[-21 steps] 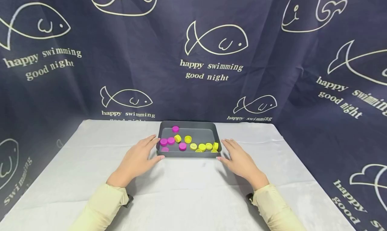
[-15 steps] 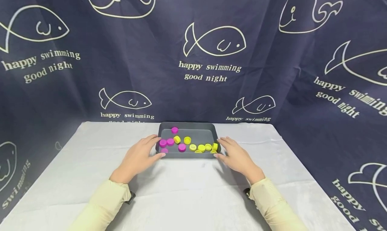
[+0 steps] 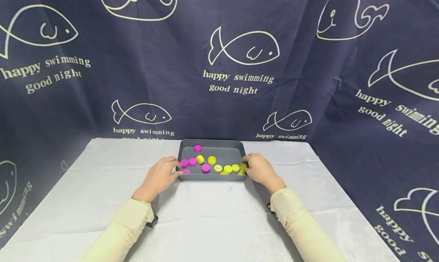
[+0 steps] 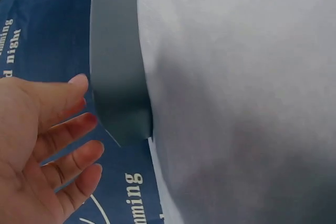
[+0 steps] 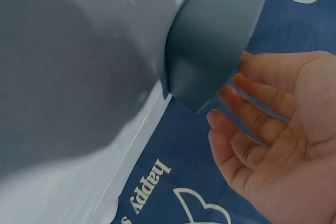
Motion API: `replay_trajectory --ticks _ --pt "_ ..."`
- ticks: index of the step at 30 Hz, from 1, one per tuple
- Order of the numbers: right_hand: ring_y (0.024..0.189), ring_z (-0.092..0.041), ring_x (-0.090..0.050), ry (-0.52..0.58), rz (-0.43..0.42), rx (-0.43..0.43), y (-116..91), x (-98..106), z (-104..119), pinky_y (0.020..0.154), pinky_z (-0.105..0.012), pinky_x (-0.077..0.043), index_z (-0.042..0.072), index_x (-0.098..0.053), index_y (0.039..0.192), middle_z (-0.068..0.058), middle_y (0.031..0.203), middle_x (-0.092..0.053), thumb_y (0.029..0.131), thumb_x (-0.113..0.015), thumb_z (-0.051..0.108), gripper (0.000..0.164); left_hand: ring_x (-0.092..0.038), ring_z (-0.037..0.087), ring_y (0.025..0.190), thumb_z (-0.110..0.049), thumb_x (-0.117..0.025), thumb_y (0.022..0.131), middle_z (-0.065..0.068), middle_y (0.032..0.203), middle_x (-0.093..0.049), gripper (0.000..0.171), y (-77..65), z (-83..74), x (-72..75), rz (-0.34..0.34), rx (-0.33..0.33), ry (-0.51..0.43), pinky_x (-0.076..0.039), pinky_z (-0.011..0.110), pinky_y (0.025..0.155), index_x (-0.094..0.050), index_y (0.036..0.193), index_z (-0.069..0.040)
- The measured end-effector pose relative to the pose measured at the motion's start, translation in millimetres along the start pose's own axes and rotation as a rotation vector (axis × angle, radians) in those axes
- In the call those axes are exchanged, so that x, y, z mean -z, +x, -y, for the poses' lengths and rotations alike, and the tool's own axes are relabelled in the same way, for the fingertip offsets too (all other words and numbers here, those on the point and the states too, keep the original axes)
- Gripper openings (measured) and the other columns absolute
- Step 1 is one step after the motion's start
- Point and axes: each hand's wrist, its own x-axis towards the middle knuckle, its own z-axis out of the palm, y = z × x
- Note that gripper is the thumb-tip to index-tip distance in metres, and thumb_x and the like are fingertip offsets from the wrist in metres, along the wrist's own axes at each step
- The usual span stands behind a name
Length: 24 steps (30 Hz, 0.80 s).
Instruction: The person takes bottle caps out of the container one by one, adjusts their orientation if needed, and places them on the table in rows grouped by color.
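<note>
A dark grey rectangular tray (image 3: 223, 177) holds several magenta and yellow bottle caps. My left hand (image 3: 159, 178) is at the tray's left end, thumb and fingers apart, tips by the rim near a magenta cap (image 3: 184, 163). Loosely bent and spread, its fingers hold nothing visible in the left wrist view. Over the right rim, my right hand (image 3: 263, 170) has its fingertips reaching inside, around a yellow cap (image 3: 242, 166) standing on edge in the near corner. The right wrist view shows those fingers relaxed behind the tray wall (image 5: 210, 45), which hides the cap and any contact.
The tray stands near the far edge of a table with a white cloth (image 3: 212, 224). A navy curtain (image 3: 192, 79) with fish drawings hangs behind and on both sides. More yellow caps, such as one lying at the front (image 3: 228, 169), are grouped toward the right.
My right hand has moved left and inward, its fingertips passing over the tray's right rim to the yellow cap. The left hand's fingers have bent more and drawn together. The caps look unmoved.
</note>
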Motion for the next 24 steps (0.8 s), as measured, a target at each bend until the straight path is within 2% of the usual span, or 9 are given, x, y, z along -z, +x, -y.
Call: replay_trajectory --ticks 4,8,16,24 --pt "0.107 -0.035 -0.064 -0.04 0.031 -0.012 11 -6 4 0.093 -0.048 -0.054 0.0 -0.072 0.113 -0.014 0.107 -0.07 0.08 -0.07 -0.001 0.033 -0.064 0.024 0.099 -0.018 -0.078 0.086 -0.002 0.098 -0.068 0.012 -0.6 3.9 -3.2 0.007 -0.003 -0.005 -0.056 0.044 0.087 -0.077 0.094 -0.009" --pt "0.104 -0.036 -0.064 -0.076 0.045 -0.029 16 -8 5 0.091 -0.049 -0.055 0.001 -0.074 0.111 -0.014 0.106 -0.071 0.076 -0.065 -0.005 0.036 -0.065 0.023 0.094 -0.017 -0.078 0.086 -0.002 0.092 -0.068 0.011 -0.8 3.7 -5.3 0.021 -0.023 -0.019 -0.056 0.042 0.087 -0.077 0.091 -0.007" --pt "0.083 -0.026 -0.059 -0.113 0.076 -0.068 13 -17 3 0.07 -0.042 -0.054 0.007 -0.076 0.095 -0.004 0.086 -0.069 0.077 -0.066 -0.002 0.022 -0.064 0.019 0.084 -0.011 -0.078 0.085 -0.002 0.084 -0.064 0.007 -0.4 5.4 -10.5 0.021 -0.081 -0.072 -0.057 0.039 0.083 -0.076 0.085 -0.004" --pt "0.076 -0.024 -0.056 -0.097 0.017 -0.035 14 -21 2 0.065 -0.041 -0.051 0.006 -0.074 0.088 -0.005 0.081 -0.066 0.071 -0.067 -0.005 0.021 -0.062 0.016 0.079 -0.007 -0.078 0.084 -0.003 0.082 -0.062 0.005 -0.6 5.7 -10.8 0.0 -0.079 -0.09 -0.058 0.036 0.078 -0.076 0.082 -0.003"
